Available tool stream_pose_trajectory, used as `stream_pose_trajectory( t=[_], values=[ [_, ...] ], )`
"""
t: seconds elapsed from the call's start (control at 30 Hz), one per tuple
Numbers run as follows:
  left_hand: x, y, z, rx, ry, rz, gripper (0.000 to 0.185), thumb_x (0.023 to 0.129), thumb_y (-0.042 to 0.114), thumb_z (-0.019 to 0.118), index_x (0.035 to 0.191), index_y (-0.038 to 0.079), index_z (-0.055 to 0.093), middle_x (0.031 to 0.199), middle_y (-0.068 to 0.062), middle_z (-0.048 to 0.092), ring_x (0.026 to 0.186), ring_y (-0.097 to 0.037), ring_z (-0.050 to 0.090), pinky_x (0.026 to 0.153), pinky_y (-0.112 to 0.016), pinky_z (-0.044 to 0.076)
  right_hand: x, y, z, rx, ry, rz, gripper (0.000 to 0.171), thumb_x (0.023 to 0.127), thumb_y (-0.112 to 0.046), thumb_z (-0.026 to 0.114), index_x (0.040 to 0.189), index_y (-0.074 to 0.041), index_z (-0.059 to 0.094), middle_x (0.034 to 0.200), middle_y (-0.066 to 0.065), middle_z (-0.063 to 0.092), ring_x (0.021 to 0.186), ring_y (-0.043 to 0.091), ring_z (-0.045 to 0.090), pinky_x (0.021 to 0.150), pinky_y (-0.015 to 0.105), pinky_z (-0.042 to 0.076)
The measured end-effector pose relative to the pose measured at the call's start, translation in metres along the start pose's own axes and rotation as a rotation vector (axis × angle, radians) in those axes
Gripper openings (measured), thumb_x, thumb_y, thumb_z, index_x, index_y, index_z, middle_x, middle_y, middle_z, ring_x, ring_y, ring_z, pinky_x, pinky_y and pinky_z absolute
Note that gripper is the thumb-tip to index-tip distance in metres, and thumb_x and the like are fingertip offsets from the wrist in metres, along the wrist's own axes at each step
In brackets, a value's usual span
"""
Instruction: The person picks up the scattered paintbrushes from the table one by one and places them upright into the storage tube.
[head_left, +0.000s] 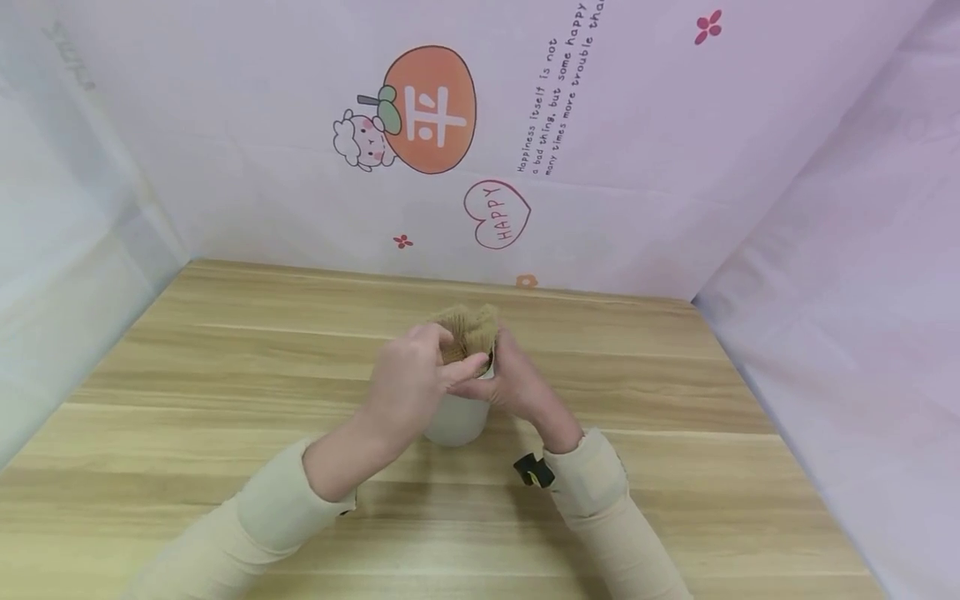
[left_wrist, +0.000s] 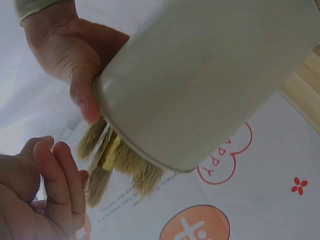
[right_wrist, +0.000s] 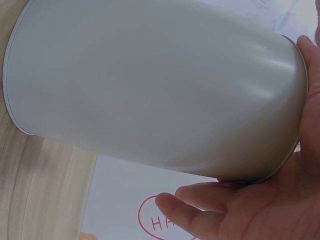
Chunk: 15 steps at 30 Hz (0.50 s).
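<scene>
A white cup (head_left: 456, 421) stands on the wooden table (head_left: 225, 375), seen large in both wrist views (left_wrist: 200, 75) (right_wrist: 150, 85). Straw-coloured brush bristles (head_left: 468, 329) stick out of its mouth; in the left wrist view the bristles (left_wrist: 140, 175) show a yellow strip among them. My right hand (head_left: 517, 387) grips the cup at the rim, thumb on the edge (left_wrist: 85, 105) and palm against the wall (right_wrist: 260, 210). My left hand (head_left: 412, 383) reaches over the rim and pinches the bristles, its curled fingers (left_wrist: 55, 185) right beside the tuft.
Pale printed cloth walls (head_left: 600, 167) close the table in at the back and on both sides. A black clip (head_left: 532, 471) sits on the right wrist band. Bare wood lies left and right of the cup.
</scene>
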<state>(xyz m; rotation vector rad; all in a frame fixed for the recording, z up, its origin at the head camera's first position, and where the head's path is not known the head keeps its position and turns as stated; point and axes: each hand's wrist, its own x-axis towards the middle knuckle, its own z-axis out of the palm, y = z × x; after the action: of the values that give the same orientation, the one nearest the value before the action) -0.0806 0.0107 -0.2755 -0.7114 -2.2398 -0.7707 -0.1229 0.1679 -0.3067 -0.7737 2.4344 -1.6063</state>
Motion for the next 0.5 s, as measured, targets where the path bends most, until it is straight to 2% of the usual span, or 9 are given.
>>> stream_pose_trajectory(
  t=[0.1,0.17,0.23,0.33,0.4,0.5],
  values=[
    [-0.0022,-0.0031,-0.0044,0.088,0.1,0.1,0.033,0.069,0.019,0.085,0.078,-0.007,0.066,0.066,-0.011,0.058,0.051,-0.015,0.048,0.044,-0.022,0.041,0.0002,-0.0001,0.001,-0.007,0.002,-0.011,0.07,0.073,-0.007,0.082,0.131,-0.013,0.043,0.123,0.003,0.057,0.112,0.015,0.053,0.103,0.035,0.044],
    [-0.0033,-0.0046,-0.0068,0.16,0.163,0.135,0.033,0.069,0.019,0.085,0.078,-0.005,0.065,0.065,-0.01,0.056,0.052,-0.015,0.049,0.041,-0.02,0.037,-0.0001,-0.0002,0.0012,-0.005,0.005,-0.005,0.069,0.074,-0.006,0.082,0.13,-0.011,0.042,0.123,0.006,0.057,0.111,0.017,0.054,0.101,0.036,0.045],
    [-0.0043,-0.005,-0.0083,0.18,0.199,0.103,0.031,0.069,0.019,0.084,0.079,-0.004,0.065,0.066,-0.008,0.055,0.051,-0.014,0.047,0.039,-0.018,0.032,-0.0008,-0.0001,0.0011,-0.003,0.013,0.017,0.07,0.074,-0.005,0.081,0.131,-0.01,0.04,0.124,0.008,0.056,0.11,0.019,0.054,0.1,0.037,0.045],
    [-0.0059,-0.0047,-0.0094,0.151,0.212,0.021,0.03,0.069,0.017,0.083,0.079,-0.003,0.063,0.065,-0.007,0.053,0.048,-0.012,0.042,0.039,-0.017,0.027,-0.002,0.0,0.001,-0.015,0.03,0.043,0.072,0.074,-0.006,0.081,0.131,-0.01,0.036,0.124,0.009,0.055,0.109,0.02,0.054,0.097,0.037,0.047],
    [-0.0067,-0.0045,-0.0099,0.124,0.211,-0.01,0.03,0.068,0.017,0.084,0.079,-0.003,0.063,0.066,-0.008,0.053,0.046,-0.01,0.037,0.04,-0.016,0.026,-0.0022,-0.0002,0.0009,-0.049,0.041,0.032,0.074,0.074,-0.007,0.082,0.132,-0.01,0.035,0.125,0.008,0.054,0.109,0.019,0.054,0.097,0.036,0.047],
    [-0.0078,-0.0042,-0.011,0.11,0.2,-0.02,0.032,0.068,0.018,0.085,0.08,-0.003,0.064,0.069,-0.009,0.056,0.044,-0.009,0.034,0.04,-0.016,0.025,-0.0025,-0.0002,0.0018,-0.095,0.06,-0.015,0.073,0.073,-0.01,0.083,0.13,-0.009,0.037,0.123,0.008,0.056,0.107,0.019,0.056,0.095,0.036,0.049]
  ],
)
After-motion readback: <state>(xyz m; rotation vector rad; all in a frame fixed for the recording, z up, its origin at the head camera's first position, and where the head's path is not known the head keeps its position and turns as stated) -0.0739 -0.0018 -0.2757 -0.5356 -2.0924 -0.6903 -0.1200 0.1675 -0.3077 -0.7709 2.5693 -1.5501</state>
